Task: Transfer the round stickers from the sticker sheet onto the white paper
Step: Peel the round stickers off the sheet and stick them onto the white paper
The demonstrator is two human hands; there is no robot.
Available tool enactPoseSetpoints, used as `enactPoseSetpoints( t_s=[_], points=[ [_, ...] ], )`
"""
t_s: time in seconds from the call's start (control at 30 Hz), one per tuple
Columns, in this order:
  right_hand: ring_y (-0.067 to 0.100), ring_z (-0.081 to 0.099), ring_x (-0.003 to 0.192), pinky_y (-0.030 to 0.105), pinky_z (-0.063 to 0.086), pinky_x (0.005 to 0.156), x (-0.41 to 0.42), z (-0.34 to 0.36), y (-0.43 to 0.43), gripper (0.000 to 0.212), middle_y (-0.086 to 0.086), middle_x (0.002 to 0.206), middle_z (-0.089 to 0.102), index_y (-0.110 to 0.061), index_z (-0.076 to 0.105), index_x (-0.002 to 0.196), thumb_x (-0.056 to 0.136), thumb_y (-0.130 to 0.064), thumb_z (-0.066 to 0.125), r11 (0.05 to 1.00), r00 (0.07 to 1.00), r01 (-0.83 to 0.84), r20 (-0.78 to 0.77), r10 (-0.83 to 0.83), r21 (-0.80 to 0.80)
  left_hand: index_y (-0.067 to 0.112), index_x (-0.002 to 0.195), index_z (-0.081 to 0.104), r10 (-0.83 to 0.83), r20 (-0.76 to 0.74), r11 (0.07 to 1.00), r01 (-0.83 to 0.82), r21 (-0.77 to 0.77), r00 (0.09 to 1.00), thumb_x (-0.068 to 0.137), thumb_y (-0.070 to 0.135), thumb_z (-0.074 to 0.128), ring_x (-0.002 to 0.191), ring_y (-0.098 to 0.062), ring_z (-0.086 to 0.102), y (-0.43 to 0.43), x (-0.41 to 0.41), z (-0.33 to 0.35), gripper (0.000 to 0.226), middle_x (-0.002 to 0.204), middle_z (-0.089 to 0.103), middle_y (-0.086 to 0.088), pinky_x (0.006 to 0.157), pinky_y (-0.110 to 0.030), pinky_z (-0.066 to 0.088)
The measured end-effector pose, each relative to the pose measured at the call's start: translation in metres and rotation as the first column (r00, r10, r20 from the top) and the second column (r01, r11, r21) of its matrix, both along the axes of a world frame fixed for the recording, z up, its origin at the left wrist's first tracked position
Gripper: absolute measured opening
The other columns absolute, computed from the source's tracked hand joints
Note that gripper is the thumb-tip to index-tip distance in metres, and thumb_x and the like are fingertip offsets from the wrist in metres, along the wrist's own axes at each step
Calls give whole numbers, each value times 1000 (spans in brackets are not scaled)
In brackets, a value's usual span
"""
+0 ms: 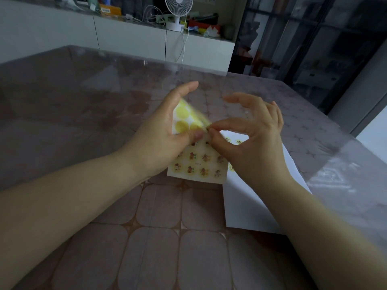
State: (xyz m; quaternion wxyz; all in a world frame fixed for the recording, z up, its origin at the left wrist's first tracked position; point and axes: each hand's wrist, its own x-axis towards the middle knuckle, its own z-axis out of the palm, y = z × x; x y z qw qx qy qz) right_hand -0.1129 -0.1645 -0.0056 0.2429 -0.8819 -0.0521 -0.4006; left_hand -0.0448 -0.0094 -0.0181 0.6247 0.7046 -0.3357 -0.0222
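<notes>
Two hands meet above the table (146,237). Your left hand (165,130) grips the yellow sticker sheet (184,120), fingers curled behind it and thumb across its lower edge. Your right hand (255,130) pinches thumb and forefinger at that sheet's lower corner, the other fingers spread. The blur hides whether a sticker's rim is already between the tips.

To peel cleanly, I would bend the backing away from the sticker with your left thumb and let the rim lift by itself. Then draw it off low and slow (a fast pull is likely to curl or crease a thin round sticker). Hold only the rim, so the glue stays clean.

The yellow sheet is lifted clear of the table and tilted, face towards you. Its visible edge slants from upper left down to the pinch. Your palm covers too much to tell its long axis.

Under your hands a second sheet (199,164), printed with small brown figures, lies flat with its near edge running roughly left to right. Just beside it on the right is the white paper (251,206), its long sides running away from you. A few stickers (238,141) are already on its far part.
</notes>
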Motion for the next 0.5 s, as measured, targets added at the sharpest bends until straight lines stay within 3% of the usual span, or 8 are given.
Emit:
enactPoseSetpoints(
  t_s=[0.03,0.13,0.33,0.5],
  points=[
    [8,36,115,34,15,111,-1,1,-2,3,-20,117,45,-39,69,76,74,-41,67,998,999,-17,-28,18,55,49,133,37,-3,5,1000,3,-1,1000,74,24,69,133,-20,43,0,0,0,72,141,47,7,107,-49,38],
    [15,40,120,43,36,101,-5,5,-6,19,-22,119,41,-48,61,76,74,-35,74,981,987,-77,-123,100,179,50,133,38,-1,10,1000,1,-18,1000,74,20,67,132,-18,44,2,-1,1,73,141,46,7,107,-48,39],
    [18,41,120,46,39,98,-5,3,-2,26,-20,118,41,-52,60,79,68,-36,77,980,992,-69,-92,88,186,43,136,40,-33,7,998,34,-46,999,74,18,68,135,-25,40,1,-4,2,73,143,43,5,109,-52,35],
    [22,43,117,51,38,96,-2,-1,2,17,-25,116,41,-44,65,79,66,-39,76,987,996,-84,34,81,136,48,127,49,14,-58,993,-21,-118,998,69,45,70,134,-29,41,0,-5,3,62,141,49,2,109,-51,35]
  ],
)
